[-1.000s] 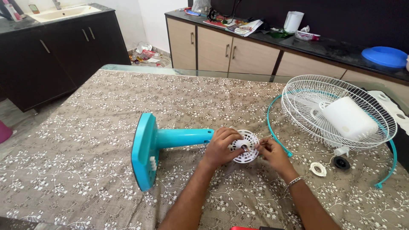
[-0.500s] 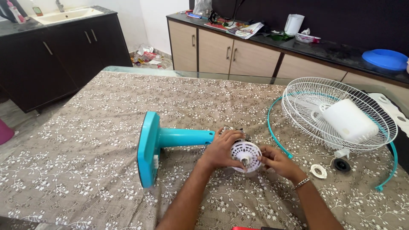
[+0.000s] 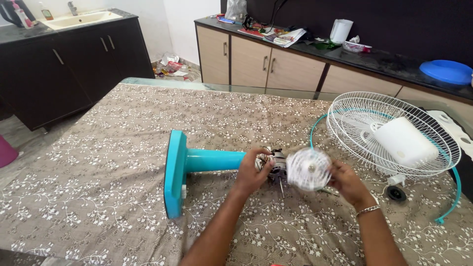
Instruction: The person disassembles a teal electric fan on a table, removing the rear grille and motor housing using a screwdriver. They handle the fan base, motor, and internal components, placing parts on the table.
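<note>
The right hand grips the round white vented motor cover, held clear and just right of the bare motor. The left hand clasps that motor at the end of the teal fan stand, which lies lengthwise leftward on the table.

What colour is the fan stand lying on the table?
The fan stand is bright turquoise blue, base and pole alike. The head view shows it best.
</note>
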